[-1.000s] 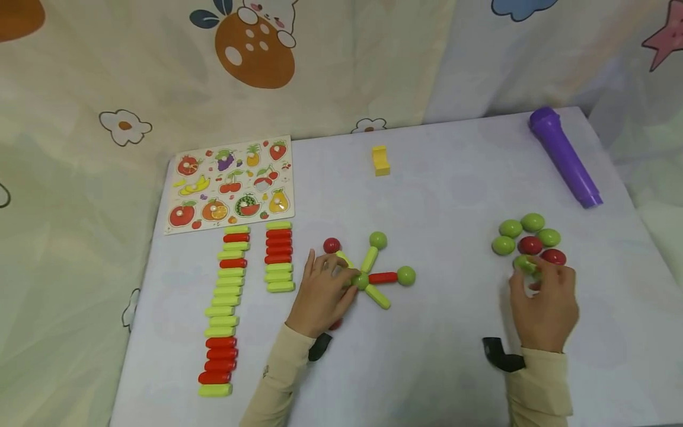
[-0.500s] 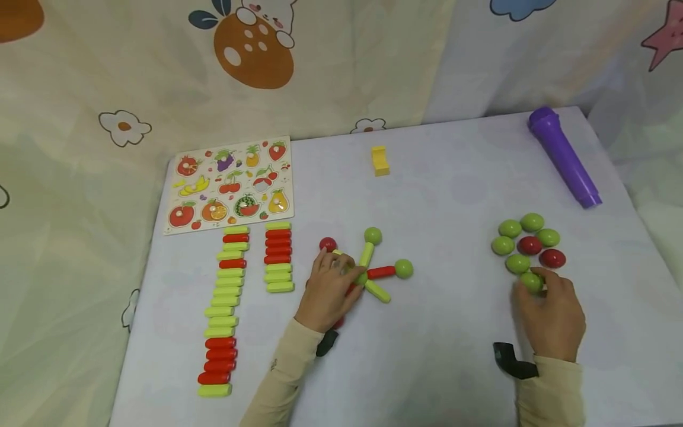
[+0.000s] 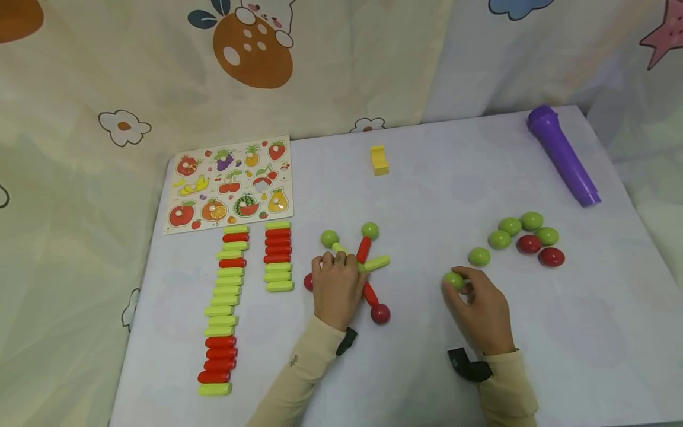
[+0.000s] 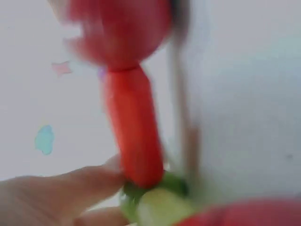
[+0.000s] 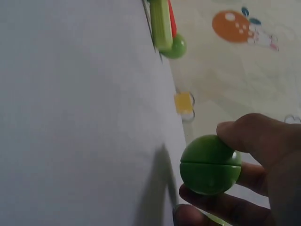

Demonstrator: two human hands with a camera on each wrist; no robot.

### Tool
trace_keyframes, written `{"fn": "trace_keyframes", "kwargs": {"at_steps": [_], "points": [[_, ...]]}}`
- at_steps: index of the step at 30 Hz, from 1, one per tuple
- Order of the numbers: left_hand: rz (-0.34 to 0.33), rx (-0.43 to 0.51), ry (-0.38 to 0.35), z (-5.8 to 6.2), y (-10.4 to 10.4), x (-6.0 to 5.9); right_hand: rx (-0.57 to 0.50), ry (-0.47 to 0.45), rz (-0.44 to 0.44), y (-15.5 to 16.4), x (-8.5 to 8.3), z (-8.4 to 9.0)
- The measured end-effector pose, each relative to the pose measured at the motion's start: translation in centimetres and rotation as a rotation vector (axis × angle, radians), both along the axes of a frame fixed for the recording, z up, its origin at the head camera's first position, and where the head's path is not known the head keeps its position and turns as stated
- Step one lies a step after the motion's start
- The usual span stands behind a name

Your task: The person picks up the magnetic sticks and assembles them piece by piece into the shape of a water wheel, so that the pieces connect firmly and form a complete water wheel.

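Right hand (image 3: 482, 308) pinches a green ball (image 3: 454, 280) just off the surface (image 3: 427, 367); left hand (image 3: 336, 284) grips the hub of the rod-and-ball star (image 3: 368, 267).

Risk, judged: the ball is smooth and glossy and held at the fingertips (image 5: 244, 134) only, so it could slip and roll; pressing it on could jolt the star's joints apart. Ball: round, lime green, with a seam round its middle (image 5: 210, 165). It sits between the star and the loose ball cluster (image 3: 525, 237), apart from both. Star: red and green rods, one lime rod end (image 3: 380, 261) bare.
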State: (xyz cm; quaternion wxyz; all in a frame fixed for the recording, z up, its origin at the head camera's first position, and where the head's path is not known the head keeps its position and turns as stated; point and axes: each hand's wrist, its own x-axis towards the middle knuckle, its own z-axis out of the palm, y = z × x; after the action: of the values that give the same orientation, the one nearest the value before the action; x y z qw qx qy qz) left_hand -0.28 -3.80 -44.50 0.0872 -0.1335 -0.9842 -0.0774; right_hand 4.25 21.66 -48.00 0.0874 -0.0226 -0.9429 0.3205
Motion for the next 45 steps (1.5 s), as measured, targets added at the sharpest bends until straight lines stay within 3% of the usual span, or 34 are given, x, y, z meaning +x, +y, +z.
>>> {"fn": "trace_keyframes", "kwargs": {"at_steps": [2,7,11,14,20,23,38,41,45], "points": [[-0.036,0.008,-0.022,0.2,-0.4,0.3,-0.017,0.013,0.066,-0.9,-0.1,-0.2],[-0.209,0.078,-0.115,1.0,-1.7,1.0,-0.067,0.032,0.188,-2.8,-0.8,-0.2],[-0.297,0.105,-0.163,1.4,-1.5,0.0,-0.103,0.019,0.267,-3.9,-2.0,-0.1],[-0.326,0.047,-0.173,1.1,-0.7,-0.8,-0.144,0.018,0.303,-4.4,-2.8,-0.2],[-0.359,-0.143,-0.137,-0.5,0.7,-0.9,-0.205,0.037,0.3,-5.2,-3.5,-0.7],[-0.362,-0.162,-0.142,-0.8,0.7,-0.9,-0.224,0.045,0.293,-5.4,-3.7,-0.9],[-0.435,-0.009,-0.152,-0.9,-0.2,-0.7,-0.234,0.054,0.338,-5.7,-3.8,-0.9],[-0.431,0.05,-0.182,-0.5,-0.6,-0.4,-0.208,0.106,0.281,-5.0,-3.8,-0.8],[-0.378,0.175,-0.214,0.4,-2.2,0.2,-0.162,0.156,0.13,-3.3,-3.8,-0.6]]}}
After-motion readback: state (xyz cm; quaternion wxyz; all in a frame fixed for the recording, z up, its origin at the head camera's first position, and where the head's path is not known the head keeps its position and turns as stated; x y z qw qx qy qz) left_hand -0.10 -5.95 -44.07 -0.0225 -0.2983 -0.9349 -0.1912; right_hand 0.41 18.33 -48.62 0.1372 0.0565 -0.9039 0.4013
